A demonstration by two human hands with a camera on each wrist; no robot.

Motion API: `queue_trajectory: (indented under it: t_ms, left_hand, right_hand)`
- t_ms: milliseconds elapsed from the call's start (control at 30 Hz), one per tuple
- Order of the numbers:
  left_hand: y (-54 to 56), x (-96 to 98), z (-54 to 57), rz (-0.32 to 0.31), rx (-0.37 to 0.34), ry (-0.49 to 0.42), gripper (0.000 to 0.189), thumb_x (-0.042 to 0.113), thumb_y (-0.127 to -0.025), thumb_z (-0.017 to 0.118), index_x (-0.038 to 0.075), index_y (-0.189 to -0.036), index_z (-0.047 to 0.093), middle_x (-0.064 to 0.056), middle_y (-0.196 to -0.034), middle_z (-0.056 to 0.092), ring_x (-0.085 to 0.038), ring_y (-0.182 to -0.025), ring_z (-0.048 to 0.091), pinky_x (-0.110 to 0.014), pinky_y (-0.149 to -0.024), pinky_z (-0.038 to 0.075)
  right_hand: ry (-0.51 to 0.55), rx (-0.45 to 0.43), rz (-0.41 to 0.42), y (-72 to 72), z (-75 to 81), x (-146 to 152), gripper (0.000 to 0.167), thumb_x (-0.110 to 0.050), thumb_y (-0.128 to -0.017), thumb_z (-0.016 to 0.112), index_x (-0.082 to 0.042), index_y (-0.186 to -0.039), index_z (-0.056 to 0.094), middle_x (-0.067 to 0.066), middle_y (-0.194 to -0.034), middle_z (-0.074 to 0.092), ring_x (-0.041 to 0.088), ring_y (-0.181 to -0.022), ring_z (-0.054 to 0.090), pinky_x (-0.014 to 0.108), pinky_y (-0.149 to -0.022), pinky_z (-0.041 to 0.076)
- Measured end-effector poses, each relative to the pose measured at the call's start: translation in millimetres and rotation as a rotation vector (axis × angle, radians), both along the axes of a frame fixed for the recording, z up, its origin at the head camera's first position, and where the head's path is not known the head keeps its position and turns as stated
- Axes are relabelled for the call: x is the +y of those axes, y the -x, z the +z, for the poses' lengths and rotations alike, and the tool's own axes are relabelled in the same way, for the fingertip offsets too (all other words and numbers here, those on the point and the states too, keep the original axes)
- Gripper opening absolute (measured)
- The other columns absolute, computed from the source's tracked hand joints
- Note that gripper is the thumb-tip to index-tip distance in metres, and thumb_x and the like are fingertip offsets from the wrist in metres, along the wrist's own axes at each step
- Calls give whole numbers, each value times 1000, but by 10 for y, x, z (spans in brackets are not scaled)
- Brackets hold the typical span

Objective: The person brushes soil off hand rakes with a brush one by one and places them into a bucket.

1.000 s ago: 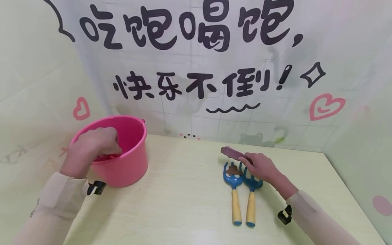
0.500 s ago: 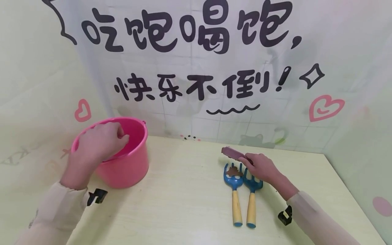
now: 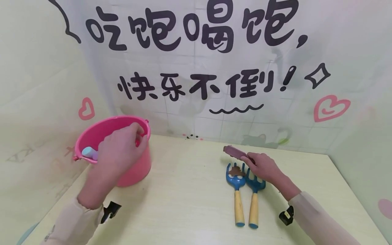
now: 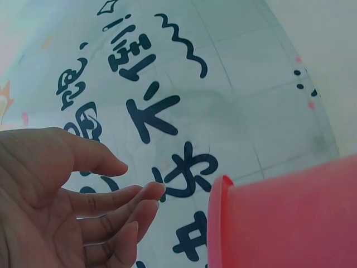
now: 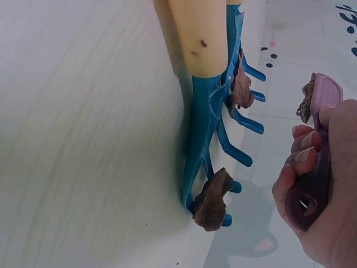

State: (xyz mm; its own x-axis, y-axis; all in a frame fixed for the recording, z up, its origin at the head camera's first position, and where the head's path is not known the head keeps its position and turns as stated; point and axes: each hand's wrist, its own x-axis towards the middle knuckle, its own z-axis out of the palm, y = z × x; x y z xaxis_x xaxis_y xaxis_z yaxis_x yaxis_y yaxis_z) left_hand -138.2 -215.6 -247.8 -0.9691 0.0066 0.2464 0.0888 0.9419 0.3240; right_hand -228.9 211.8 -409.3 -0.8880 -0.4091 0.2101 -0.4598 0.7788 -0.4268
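My left hand (image 3: 117, 149) is over the near right side of a pink bucket (image 3: 137, 172). In the left wrist view its fingers are loosely bent with nothing between them, beside the bucket's rim. A light-blue and purple object (image 3: 88, 152) shows inside the bucket; my hand hides part of the opening. My right hand (image 3: 264, 166) grips a small purple brush (image 3: 235, 153) by its handle, above two blue hand forks. In the right wrist view, dark, dirty bristles (image 5: 306, 102) show under the brush head.
The left hand fork (image 3: 235, 182) and the right hand fork (image 3: 255, 185) lie side by side, wooden handles toward me. Brown clumps (image 5: 212, 202) cling to their tines. A printed curtain (image 3: 196, 61) hangs behind the pale wooden table (image 3: 183, 194).
My left hand has risen out of the bucket and moved right, uncovering the light-blue and purple object inside. The right hand keeps holding the brush in nearly the same place.
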Motion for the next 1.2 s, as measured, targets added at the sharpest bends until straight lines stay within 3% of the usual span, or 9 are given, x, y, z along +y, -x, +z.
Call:
queue_trajectory:
  t_ms: [167, 367, 700, 1033, 1200]
  left_hand:
    - [10, 115, -71, -25, 14, 6, 32, 19, -88, 75, 5, -112, 60, -9, -87, 66, -28, -68, 62, -51, -61, 55]
    - [41, 266, -213, -68, 13, 37, 37, 20, -88, 77, 2, -116, 63, -12, -96, 69, -26, -68, 63, -47, -59, 58]
    - [100, 637, -507, -169, -84, 51, 25, 24, -95, 71, 5, -109, 65, -4, -89, 68, -15, -61, 57, -26, -52, 50]
    - [168, 1104, -898, -271, -196, -18, 25, 29, -97, 70, 5, -100, 65, 2, -76, 63, -17, -61, 58, -34, -52, 49]
    - [198, 1251, -1017, -309, -216, -39, 27, 30, -99, 67, 3, -101, 65, 2, -72, 59, -16, -58, 55, -34, -52, 47]
  right_hand:
    - [3, -8, -5, -9, 8, -3, 31, -30, -105, 58, -8, -85, 61, -6, -60, 44, 11, -51, 41, 29, -49, 34]
    - [7, -24, -16, -12, 1, 2, 32, -31, -105, 58, -6, -86, 62, -5, -61, 45, 12, -52, 42, 29, -50, 34]
    - [12, -26, -29, 6, -21, 14, 31, -32, -105, 59, -7, -85, 61, -5, -61, 44, 12, -51, 42, 30, -50, 35]
    - [27, -26, -28, 28, -19, 48, 33, -34, -105, 58, -7, -87, 62, -4, -61, 45, 13, -52, 42, 29, -50, 34]
    - [36, -17, -28, 28, -21, 47, 32, -33, -105, 58, -7, -85, 61, -4, -61, 44, 13, -51, 42, 29, -49, 34]
